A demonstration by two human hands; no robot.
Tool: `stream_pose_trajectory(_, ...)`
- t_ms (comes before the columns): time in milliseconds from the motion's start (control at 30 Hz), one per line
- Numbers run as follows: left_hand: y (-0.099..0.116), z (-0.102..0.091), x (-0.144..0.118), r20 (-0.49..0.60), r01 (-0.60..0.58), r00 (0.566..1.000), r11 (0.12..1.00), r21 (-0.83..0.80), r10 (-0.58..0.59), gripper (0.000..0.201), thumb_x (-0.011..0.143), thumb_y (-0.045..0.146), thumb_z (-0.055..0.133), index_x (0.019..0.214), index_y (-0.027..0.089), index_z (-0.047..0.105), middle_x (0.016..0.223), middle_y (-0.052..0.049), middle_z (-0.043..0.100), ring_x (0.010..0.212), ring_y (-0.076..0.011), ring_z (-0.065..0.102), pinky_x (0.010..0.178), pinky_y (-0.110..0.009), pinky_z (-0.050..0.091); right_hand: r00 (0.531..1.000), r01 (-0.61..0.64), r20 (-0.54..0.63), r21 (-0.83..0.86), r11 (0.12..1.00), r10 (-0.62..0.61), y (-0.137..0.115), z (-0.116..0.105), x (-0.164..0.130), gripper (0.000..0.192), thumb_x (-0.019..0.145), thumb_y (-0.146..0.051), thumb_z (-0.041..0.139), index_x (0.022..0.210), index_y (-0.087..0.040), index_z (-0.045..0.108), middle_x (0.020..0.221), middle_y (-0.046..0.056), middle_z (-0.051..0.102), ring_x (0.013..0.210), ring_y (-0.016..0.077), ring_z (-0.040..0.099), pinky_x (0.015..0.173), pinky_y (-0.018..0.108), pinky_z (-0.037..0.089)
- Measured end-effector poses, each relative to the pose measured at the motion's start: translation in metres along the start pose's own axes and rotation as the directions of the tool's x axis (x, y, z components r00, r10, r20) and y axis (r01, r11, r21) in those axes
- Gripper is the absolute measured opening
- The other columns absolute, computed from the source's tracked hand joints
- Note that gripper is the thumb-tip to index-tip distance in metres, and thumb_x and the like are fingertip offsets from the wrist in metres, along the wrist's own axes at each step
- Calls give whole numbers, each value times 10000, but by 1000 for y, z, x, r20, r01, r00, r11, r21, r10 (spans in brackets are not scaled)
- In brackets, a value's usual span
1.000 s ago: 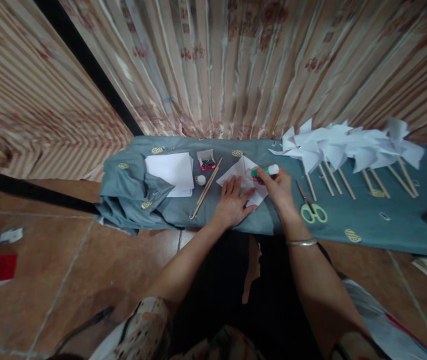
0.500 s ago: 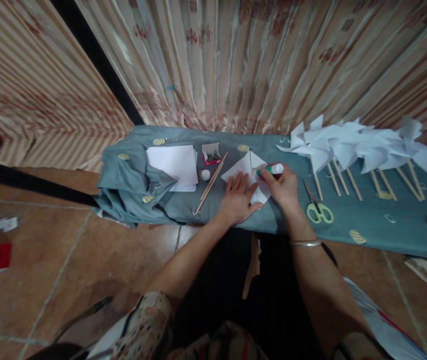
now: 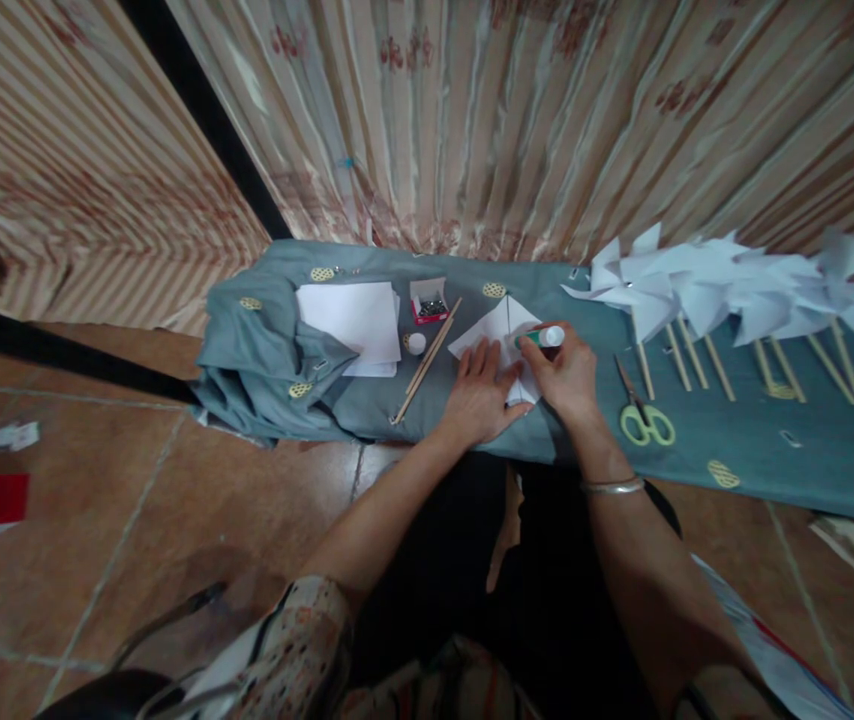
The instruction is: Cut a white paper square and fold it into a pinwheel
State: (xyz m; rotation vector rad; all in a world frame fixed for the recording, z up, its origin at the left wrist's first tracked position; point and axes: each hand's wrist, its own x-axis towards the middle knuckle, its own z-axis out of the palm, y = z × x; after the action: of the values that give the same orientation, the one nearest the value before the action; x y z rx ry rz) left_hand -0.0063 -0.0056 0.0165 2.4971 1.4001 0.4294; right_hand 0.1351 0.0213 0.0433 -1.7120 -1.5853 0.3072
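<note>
A square sheet of white paper [image 3: 493,327] with cuts running in from its corners lies turned like a diamond on the cloth. My left hand [image 3: 483,395] rests flat on its lower left part, fingers spread. In my right hand [image 3: 568,378] is a green and white glue stick [image 3: 550,337], tilted, its tip low over the middle of the paper; my fingers hide whether it touches. Left of the paper are thin wooden sticks [image 3: 427,362], a white round cap [image 3: 416,344] and a small red box of metal pins [image 3: 429,305].
A stack of white paper [image 3: 352,318] lies on the left of the grey-green cloth [image 3: 749,455]. Green-handled scissors [image 3: 646,424] lie right of my right hand. Several white paper pinwheels [image 3: 719,285] on sticks line the back right. A striped curtain [image 3: 427,130] hangs behind.
The view has shifted slightly, so everything sits a little further right. My right hand still holds the glue stick over the paper; the left stays pressed on it.
</note>
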Motion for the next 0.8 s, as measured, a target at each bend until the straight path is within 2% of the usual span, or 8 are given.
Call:
stream_pose_trajectory(267,-2,4,1,-30,-16,999,1000,-5,16,655,892,554,544,1425,178,490,1558,-212,360,1484,-392,243,1173,-596,225,999,22,32,16,1000,-22,-5,-1,-1,269,802,-420,615,911,-179,663,792,75,728,687,226,663,672,328,482)
stream_pose_trajectory(800,-3,7,1,-29,-19,999,1000,-6,19,686,883,550,562,1445,168,467,1556,-236,347,1483,-408,240,1175,-599,219,998,5,66,33,999,-7,-5,-6,-1,263,773,-436,614,852,-189,659,700,47,693,617,210,619,613,308,448)
